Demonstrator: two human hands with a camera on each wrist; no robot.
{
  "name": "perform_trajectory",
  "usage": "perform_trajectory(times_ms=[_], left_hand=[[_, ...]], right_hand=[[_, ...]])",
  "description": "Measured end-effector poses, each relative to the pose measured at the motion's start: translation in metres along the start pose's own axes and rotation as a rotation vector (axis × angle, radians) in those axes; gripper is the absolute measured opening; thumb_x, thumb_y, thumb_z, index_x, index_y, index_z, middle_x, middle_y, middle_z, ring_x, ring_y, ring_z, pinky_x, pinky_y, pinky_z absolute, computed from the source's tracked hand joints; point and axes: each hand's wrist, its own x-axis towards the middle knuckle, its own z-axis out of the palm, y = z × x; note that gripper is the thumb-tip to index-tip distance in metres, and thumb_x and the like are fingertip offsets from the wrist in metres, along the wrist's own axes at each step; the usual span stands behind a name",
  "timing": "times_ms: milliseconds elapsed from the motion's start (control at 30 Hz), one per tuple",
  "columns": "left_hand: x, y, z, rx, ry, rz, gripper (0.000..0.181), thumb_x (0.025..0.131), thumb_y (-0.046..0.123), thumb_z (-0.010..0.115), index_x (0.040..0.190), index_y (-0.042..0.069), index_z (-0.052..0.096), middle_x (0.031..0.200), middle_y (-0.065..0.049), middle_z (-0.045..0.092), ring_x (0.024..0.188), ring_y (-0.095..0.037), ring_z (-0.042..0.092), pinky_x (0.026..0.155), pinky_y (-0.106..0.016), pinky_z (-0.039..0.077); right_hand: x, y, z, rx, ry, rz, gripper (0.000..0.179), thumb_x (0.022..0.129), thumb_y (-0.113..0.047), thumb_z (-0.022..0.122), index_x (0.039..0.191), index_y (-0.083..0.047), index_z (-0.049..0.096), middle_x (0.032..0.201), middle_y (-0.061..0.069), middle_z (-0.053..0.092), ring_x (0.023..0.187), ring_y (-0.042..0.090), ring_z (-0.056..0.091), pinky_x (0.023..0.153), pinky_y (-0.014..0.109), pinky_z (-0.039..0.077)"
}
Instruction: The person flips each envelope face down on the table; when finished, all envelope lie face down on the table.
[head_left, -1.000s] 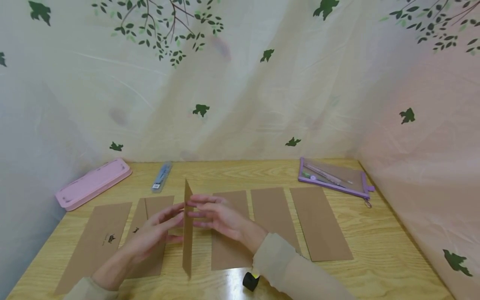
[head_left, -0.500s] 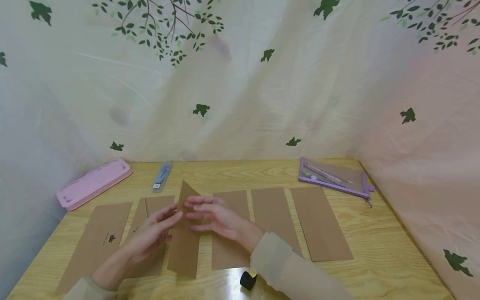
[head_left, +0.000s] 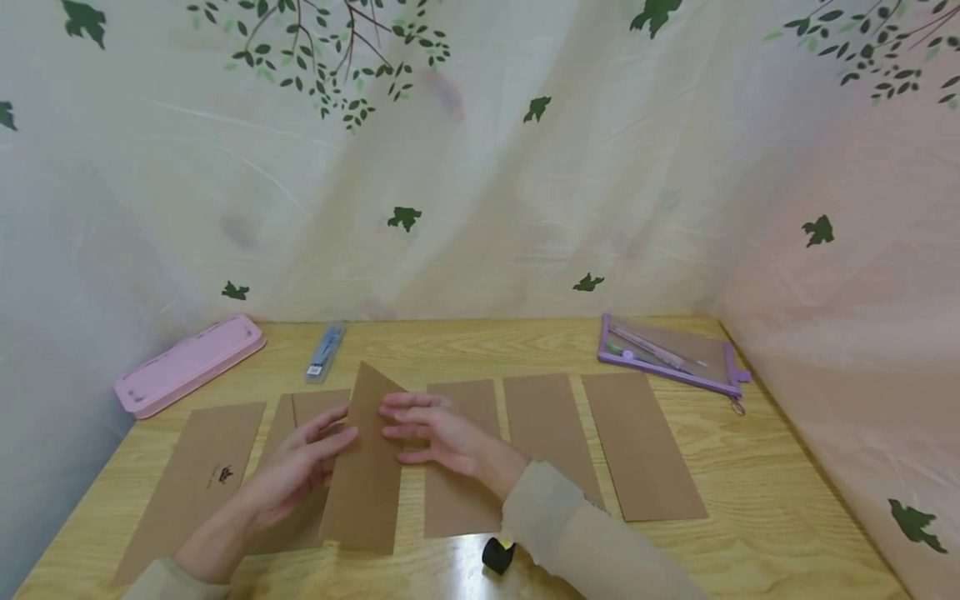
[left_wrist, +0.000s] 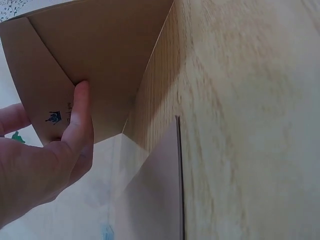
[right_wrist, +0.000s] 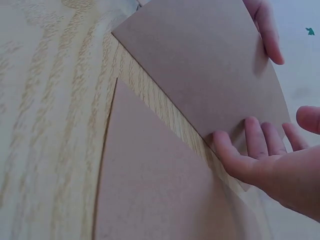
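Note:
A brown kraft envelope [head_left: 363, 475] stands tilted over the table's middle, its plain face toward the head camera. My left hand [head_left: 285, 475] pinches its left edge, thumb on the plain face. From the left wrist view, the fingers [left_wrist: 80, 107] lie on the other side, against a flap printed with a small crown. My right hand [head_left: 457, 437] has its fingers extended, fingertips [right_wrist: 252, 127] at the plain face near the right edge, the thumb held apart. Flat envelopes lie on both sides: a crown-printed envelope [head_left: 202, 483] far left and a plain one [head_left: 461, 508] under the right hand.
Two more plain envelopes [head_left: 551, 433] [head_left: 641, 450] lie to the right. Along the back are a pink pencil case [head_left: 191, 362], a slim blue packet [head_left: 325, 354] and a purple-edged zip pouch [head_left: 667, 354] with pens. A small black object [head_left: 497, 557] shows below the right sleeve.
The held envelope has turned from nearly edge-on to showing its plain face, its lower end swinging left. The left hand has shifted slightly left; the right fingers have stayed by the envelope.

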Motion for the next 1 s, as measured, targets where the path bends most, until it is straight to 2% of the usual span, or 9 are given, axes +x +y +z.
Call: perform_trajectory(times_ms=[200,367,500,667,800,1000], left_hand=[[-0.002,0.001,-0.001,-0.022,-0.011,0.008,0.072,0.107,0.019,0.051,0.16,0.0,0.007,0.13,-0.009,0.049,0.107,-0.016,0.058,0.087,-0.038,0.056],[-0.002,0.0,-0.004,-0.045,-0.018,0.004,0.069,0.108,0.021,0.049,0.16,0.001,0.008,0.122,-0.004,0.06,0.106,-0.016,0.063,0.087,-0.039,0.056],[-0.002,-0.003,-0.006,-0.072,0.02,-0.008,0.066,0.108,0.02,0.047,0.16,0.002,0.011,0.119,0.0,0.063,0.105,-0.015,0.063,0.087,-0.037,0.056],[-0.002,-0.008,-0.007,-0.094,0.058,-0.032,0.067,0.109,0.018,0.046,0.161,0.004,0.007,0.117,-0.002,0.059,0.104,-0.014,0.06,0.087,-0.034,0.055],[-0.003,-0.011,-0.009,-0.079,0.041,-0.036,0.068,0.108,0.014,0.045,0.161,0.003,0.003,0.114,-0.003,0.055,0.096,-0.013,0.058,0.08,-0.031,0.055],[-0.002,-0.014,-0.013,-0.066,0.038,-0.029,0.066,0.106,0.004,0.042,0.16,0.0,0.005,0.133,-0.015,0.051,0.104,-0.018,0.062,0.08,-0.033,0.058]], right_hand=[[0.0,0.0,-0.001,-0.017,0.018,0.006,0.042,0.101,-0.013,0.058,0.141,-0.001,0.055,0.142,0.01,0.059,0.118,0.026,0.062,0.102,0.055,0.047],[0.001,0.001,-0.003,-0.022,0.026,0.015,0.042,0.102,-0.012,0.056,0.142,0.0,0.054,0.141,0.012,0.059,0.111,0.025,0.065,0.1,0.047,0.051],[0.002,0.002,-0.005,-0.032,0.034,0.031,0.043,0.103,-0.013,0.056,0.144,-0.001,0.052,0.142,0.013,0.059,0.111,0.026,0.066,0.099,0.048,0.051],[0.001,0.002,-0.009,-0.038,0.037,0.051,0.047,0.103,-0.015,0.057,0.147,-0.001,0.048,0.144,0.015,0.057,0.115,0.03,0.065,0.1,0.048,0.051],[0.001,0.002,-0.011,-0.049,0.042,0.069,0.049,0.103,-0.016,0.057,0.149,-0.001,0.045,0.147,0.015,0.054,0.118,0.032,0.063,0.1,0.047,0.051],[0.0,0.001,-0.013,-0.042,0.058,0.083,0.052,0.104,-0.014,0.057,0.152,-0.002,0.042,0.149,0.015,0.051,0.12,0.034,0.062,0.102,0.048,0.05]])
